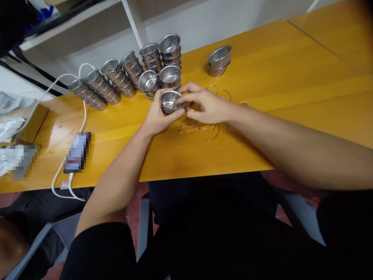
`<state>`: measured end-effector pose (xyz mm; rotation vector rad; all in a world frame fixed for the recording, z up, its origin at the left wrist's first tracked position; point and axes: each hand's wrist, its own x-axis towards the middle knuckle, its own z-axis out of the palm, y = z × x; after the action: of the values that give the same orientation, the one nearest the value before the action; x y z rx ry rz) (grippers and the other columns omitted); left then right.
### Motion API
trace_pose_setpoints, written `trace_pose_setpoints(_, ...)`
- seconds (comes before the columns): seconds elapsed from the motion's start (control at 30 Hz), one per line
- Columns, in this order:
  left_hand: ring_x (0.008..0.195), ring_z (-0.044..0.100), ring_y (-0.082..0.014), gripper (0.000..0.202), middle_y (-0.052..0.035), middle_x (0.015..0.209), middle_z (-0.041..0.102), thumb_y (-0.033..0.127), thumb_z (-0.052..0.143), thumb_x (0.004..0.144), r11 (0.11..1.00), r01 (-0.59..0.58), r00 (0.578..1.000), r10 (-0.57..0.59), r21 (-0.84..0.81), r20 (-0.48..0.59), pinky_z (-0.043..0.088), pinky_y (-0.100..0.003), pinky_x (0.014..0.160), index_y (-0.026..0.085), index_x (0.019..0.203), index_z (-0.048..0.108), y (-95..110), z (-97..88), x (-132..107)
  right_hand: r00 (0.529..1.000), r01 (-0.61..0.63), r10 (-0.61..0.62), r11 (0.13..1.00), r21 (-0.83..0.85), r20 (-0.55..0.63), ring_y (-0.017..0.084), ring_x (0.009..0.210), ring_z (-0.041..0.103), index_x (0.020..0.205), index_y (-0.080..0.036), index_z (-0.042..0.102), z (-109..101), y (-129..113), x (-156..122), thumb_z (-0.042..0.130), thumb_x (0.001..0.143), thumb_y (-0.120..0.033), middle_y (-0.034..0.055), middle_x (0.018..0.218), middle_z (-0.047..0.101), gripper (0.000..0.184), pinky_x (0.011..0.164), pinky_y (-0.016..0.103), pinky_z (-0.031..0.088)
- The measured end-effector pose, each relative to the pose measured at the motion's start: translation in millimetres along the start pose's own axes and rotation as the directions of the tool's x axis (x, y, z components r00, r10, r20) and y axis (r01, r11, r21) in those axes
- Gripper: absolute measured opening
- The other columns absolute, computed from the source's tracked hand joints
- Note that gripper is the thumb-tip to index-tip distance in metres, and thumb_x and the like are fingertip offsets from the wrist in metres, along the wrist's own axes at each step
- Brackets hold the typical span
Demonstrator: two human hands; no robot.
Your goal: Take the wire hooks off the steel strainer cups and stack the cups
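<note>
Both hands meet over the orange table (262, 77). My left hand (157, 118) is closed around a small perforated metal cup (169, 102), gripping it from below and the left. My right hand (204, 105) has its fingers curled on the cup's right rim, pinching there; what sits between the fingertips is too small to make out. Several thin wire rings (201, 128) lie on the table just under and to the right of my hands.
Several stacks of the same perforated cups (128, 76) stand in rows behind my hands, and two nested cups (219, 61) sit apart at the back right. A phone (77, 151) and white cable (83, 116) lie at the left, beside plastic bags (11, 132).
</note>
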<state>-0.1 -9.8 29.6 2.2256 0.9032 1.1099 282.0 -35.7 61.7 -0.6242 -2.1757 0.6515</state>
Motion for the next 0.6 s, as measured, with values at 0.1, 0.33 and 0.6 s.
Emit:
trace_pose_setpoints(0.1, 0.142, 0.086, -0.0333, 0.098, -0.0082, 0.148, 0.081, 0.085, 0.107, 0.099, 1.000, 0.006, 1.000, -0.006, -0.005, -0.017, 0.071, -0.054, 0.132, 0.036, 0.170, 0.062, 2, -0.9, -1, 0.999, 0.029, -0.030, 0.999, 0.012, 0.018, 0.038, 0.142, 0.078, 0.144, -0.030, 0.093, 3, 3, 0, 0.094, 0.105, -0.032, 0.0140, 0.159, 0.077, 0.039, 0.127, 0.058, 0.071)
trace_pose_setpoints(0.33, 0.144, 0.086, -0.0342, 0.101, -0.0096, 0.154, 0.079, 0.085, 0.107, 0.099, 1.000, -0.023, 1.000, 0.023, 0.002, -0.001, 0.072, -0.056, 0.132, 0.039, 0.175, 0.058, -10, -2.3, -2, 0.999, 0.013, -0.013, 1.000, 0.015, -0.032, 0.041, 0.144, 0.076, 0.139, -0.030, 0.093, 0, -1, 0, 0.097, 0.105, -0.040, 0.0147, 0.159, 0.078, 0.035, 0.130, 0.065, 0.068)
trace_pose_setpoints(0.6, 0.149, 0.085, -0.0353, 0.103, -0.0109, 0.158, 0.077, 0.092, 0.103, 0.099, 0.999, -0.003, 1.000, 0.003, -0.034, -0.008, 0.071, -0.057, 0.133, 0.039, 0.173, 0.057, -11, -1.0, -1, 0.995, -0.029, 0.035, 0.997, 0.067, -0.089, 0.045, 0.136, 0.076, 0.121, -0.035, 0.092, -6, -10, 2, 0.103, 0.104, -0.063, 0.0135, 0.141, 0.084, 0.035, 0.131, 0.072, 0.068)
